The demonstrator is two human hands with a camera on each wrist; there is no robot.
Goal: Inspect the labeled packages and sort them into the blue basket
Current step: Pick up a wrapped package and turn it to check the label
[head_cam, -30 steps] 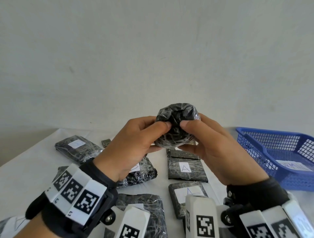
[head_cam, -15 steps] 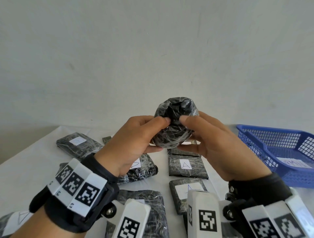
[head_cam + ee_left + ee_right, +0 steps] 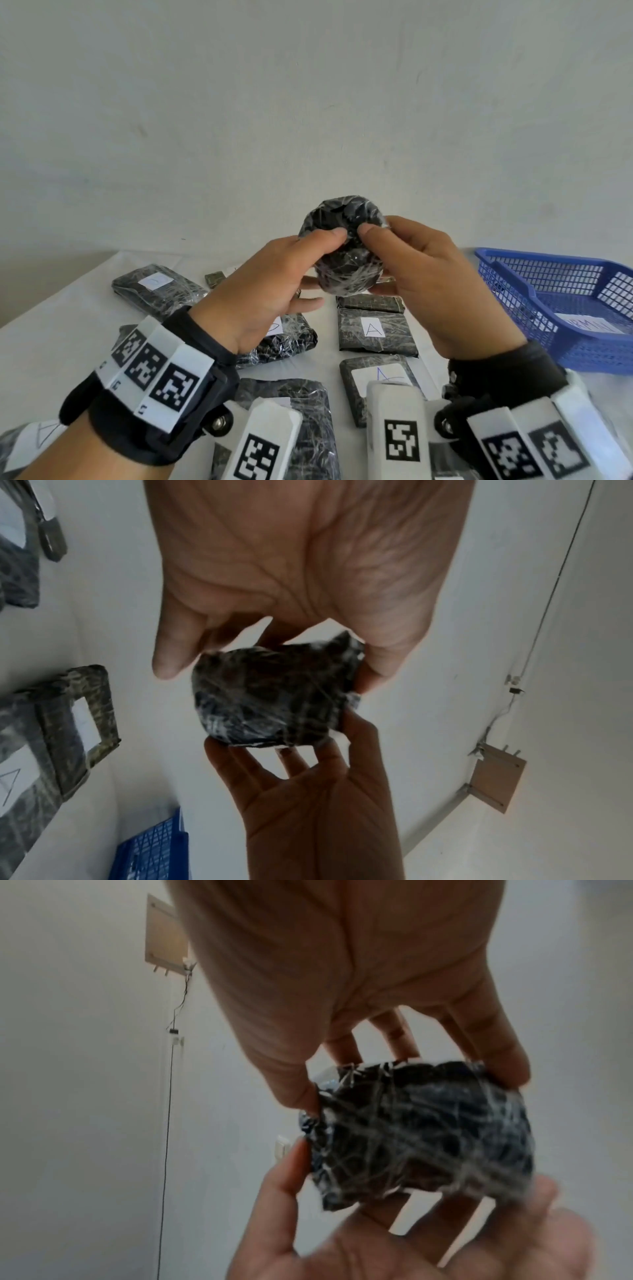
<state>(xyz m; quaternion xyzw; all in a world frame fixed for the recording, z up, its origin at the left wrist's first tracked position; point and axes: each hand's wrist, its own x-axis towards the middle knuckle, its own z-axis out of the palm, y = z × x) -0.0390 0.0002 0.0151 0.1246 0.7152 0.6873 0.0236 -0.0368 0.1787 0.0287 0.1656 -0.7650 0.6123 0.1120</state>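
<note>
Both hands, left hand (image 3: 274,284) and right hand (image 3: 435,284), pinch a crinkly black package (image 3: 344,246) left of the blue basket (image 3: 534,291); the slick wrap could slip.

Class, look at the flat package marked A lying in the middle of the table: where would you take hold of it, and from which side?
Pinch the package marked A across its two long side edges, coming from above: it lies flat, label up, with bare table beside it.

A big plain white wall (image 3: 308,120) fills the far side of the room. A table (image 3: 51,342) with a white top stands in front of it. A small wooden board (image 3: 496,779) hangs on the wall, with a thin black wire (image 3: 166,1123) running down from it.
</note>
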